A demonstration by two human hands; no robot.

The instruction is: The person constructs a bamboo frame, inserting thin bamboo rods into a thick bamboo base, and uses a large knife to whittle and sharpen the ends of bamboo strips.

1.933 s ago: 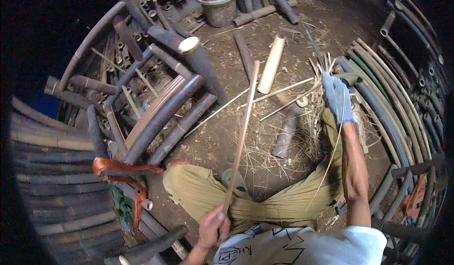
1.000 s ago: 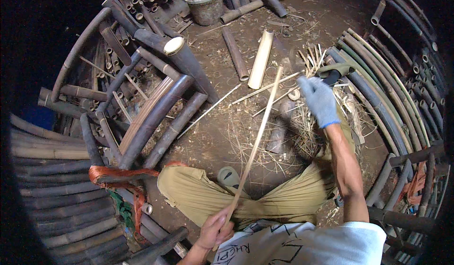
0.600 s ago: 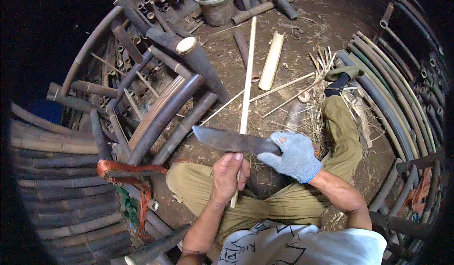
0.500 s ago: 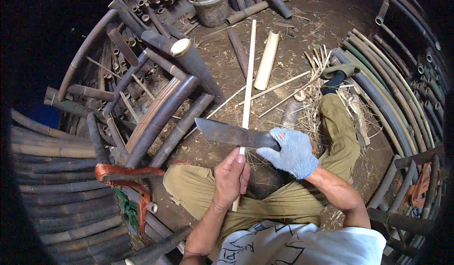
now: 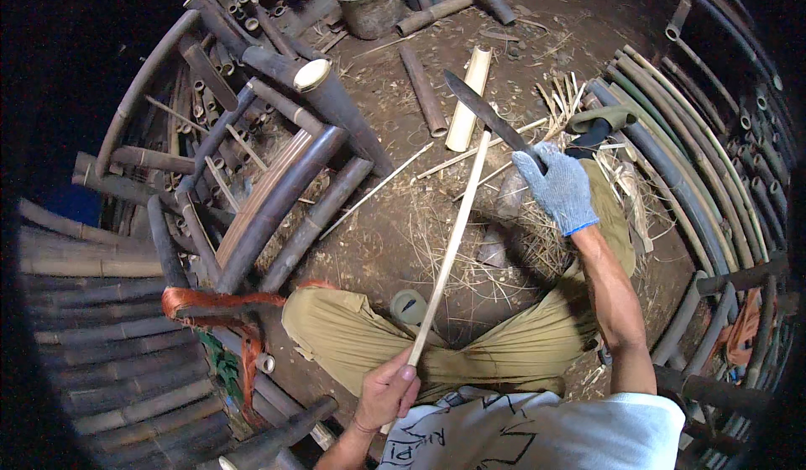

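Observation:
My bare left hand grips the lower end of a long pale bamboo strip, held low in front of my shirt. The strip slants up and away to the right. My right hand, in a grey knitted glove with a blue cuff, is closed round the handle of a large knife. Its dark, broad blade points to the far left. Near the strip's far end the blade passes close by; I cannot tell whether they touch. Beyond the blade a split bamboo half lies pale side up on the ground.
A bamboo frame stands at left, with orange strapping below it. Shavings litter the ground by my right leg. A bucket sits at the back, and long bamboo poles lie along the right.
The knife has moved from beside my left hand to the strip's far end, its blade now pointing farther away. My left hand has drawn the strip down toward me and tilted it rightward.

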